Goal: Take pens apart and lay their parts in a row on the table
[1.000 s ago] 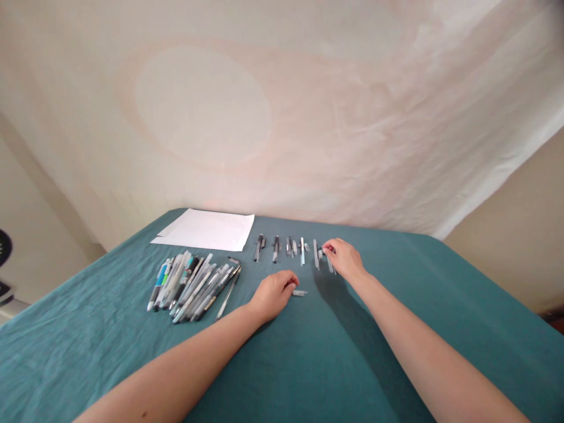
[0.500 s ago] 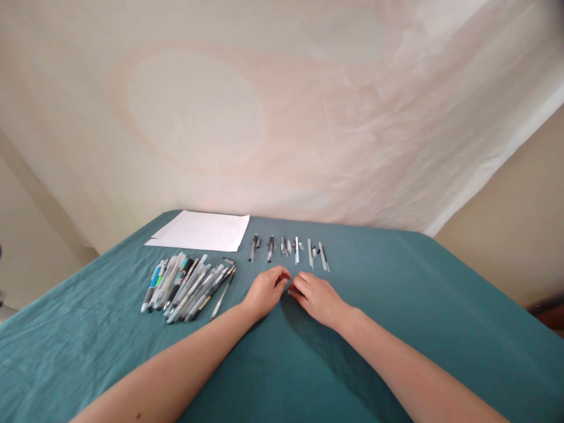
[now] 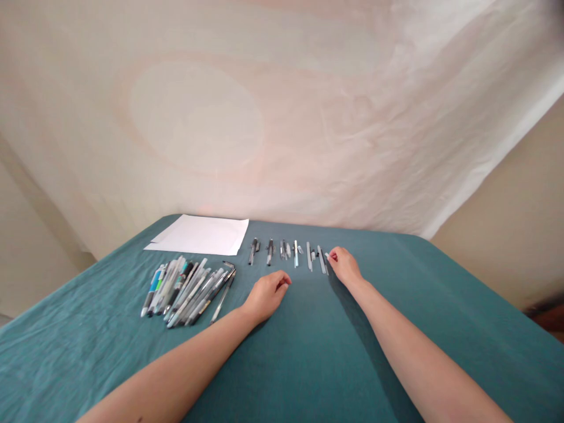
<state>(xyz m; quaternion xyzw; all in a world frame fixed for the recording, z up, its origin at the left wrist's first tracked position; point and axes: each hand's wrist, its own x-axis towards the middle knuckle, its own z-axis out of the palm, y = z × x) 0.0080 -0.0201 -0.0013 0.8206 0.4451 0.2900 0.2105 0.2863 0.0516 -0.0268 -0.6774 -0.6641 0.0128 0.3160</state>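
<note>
My right hand (image 3: 346, 266) is at the right end of a row of pens and pen parts, thumb and fingertips pinched on a small pale pen part mostly covered by the fingers. Just left of those fingertips lies a grey pen barrel (image 3: 322, 259) with a thin dark piece beside it. My left hand (image 3: 265, 295) rests on the cloth below the row, fingers curled together; whatever they may hold is hidden. Further along the row are a pale blue pen (image 3: 296, 254), a dark pen (image 3: 269, 252) and another dark pen (image 3: 252, 251), with small pieces beside them.
A heap of pens (image 3: 187, 294) lies on the left, with one single pen (image 3: 222, 299) at its right edge. White paper sheets (image 3: 202, 234) lie behind the heap. A green cloth (image 3: 440, 317) covers the table, and a pale curtain (image 3: 308, 117) hangs behind it.
My right hand has moved away from my left, up and right to the row's right end, carrying the small part. My left hand stays nearly in place.
</note>
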